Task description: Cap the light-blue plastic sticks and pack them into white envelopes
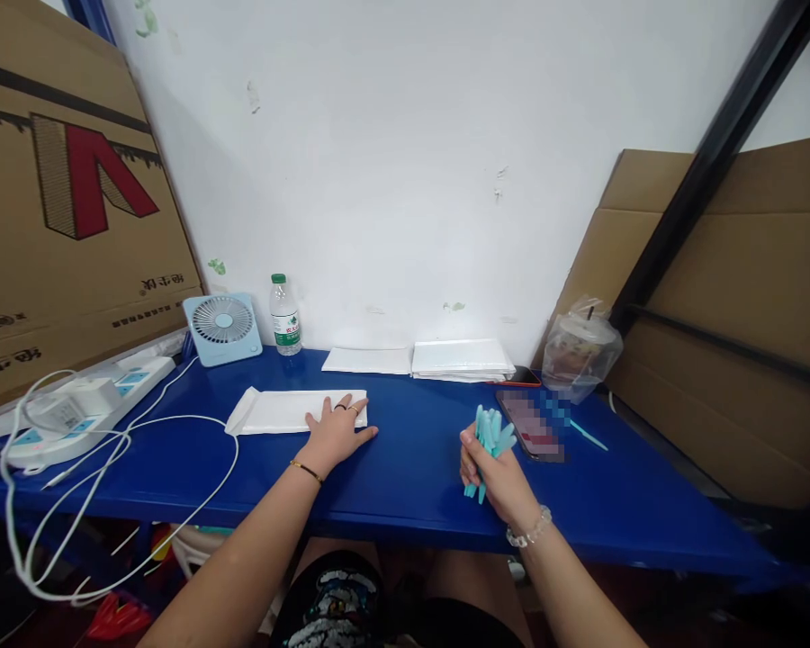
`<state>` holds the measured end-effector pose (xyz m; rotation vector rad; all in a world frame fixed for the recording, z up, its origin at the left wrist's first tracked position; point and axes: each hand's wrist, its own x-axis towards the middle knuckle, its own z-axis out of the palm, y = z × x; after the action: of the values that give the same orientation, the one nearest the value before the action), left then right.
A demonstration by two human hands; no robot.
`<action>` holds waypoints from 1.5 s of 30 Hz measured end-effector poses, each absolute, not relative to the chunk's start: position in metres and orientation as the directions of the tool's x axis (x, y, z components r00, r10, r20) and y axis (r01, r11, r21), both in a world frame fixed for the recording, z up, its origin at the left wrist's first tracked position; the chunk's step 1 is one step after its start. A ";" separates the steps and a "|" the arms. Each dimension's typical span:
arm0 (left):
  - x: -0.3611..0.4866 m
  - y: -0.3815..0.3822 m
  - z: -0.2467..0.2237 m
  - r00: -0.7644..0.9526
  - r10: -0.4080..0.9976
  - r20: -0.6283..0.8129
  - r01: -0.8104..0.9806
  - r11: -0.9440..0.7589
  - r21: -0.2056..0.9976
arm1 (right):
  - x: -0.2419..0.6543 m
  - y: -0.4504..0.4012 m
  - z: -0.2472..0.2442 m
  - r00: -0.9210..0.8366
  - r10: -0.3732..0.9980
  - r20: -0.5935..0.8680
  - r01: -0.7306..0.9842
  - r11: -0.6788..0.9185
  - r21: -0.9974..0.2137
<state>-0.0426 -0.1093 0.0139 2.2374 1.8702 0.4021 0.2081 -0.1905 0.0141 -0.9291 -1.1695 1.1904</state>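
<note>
Bright indoor shot, soft light, wide-angle warp.
Wall evenly lit, faint sheen on blue table, dark underneath; left hand and right hand fairly crisp; phone partly pixelated; cardboard boxes stretched toward both side edges.

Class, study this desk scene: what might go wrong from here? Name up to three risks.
Turquoise sticks fan unevenly from the right-hand grip; some might slip out.
The white cable passes the left end of the nearest white envelope and could snag.
The bagged drink stands near a smartphone; a knock might spill it.
</note>
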 end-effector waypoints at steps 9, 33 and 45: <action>-0.048 -0.130 0.021 0.386 0.908 0.163 0.804 -0.418 0.423 | 0.224 -0.192 0.020 0.031 0.989 0.146 -0.322 0.148 -0.935; -0.012 -0.080 0.047 0.828 0.544 -0.138 0.560 -0.793 0.240 | 0.243 -0.193 0.010 0.229 0.970 0.082 0.081 0.065 -0.995; 0.010 -0.108 0.058 0.777 0.590 0.220 0.405 -0.736 0.542 | 0.209 -0.172 0.056 0.405 0.850 0.337 -0.102 0.408 -0.907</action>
<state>0.0103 -0.1075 0.0578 2.4954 0.7470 0.5274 0.2094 -0.1722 0.0562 -0.9546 -0.9589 0.7324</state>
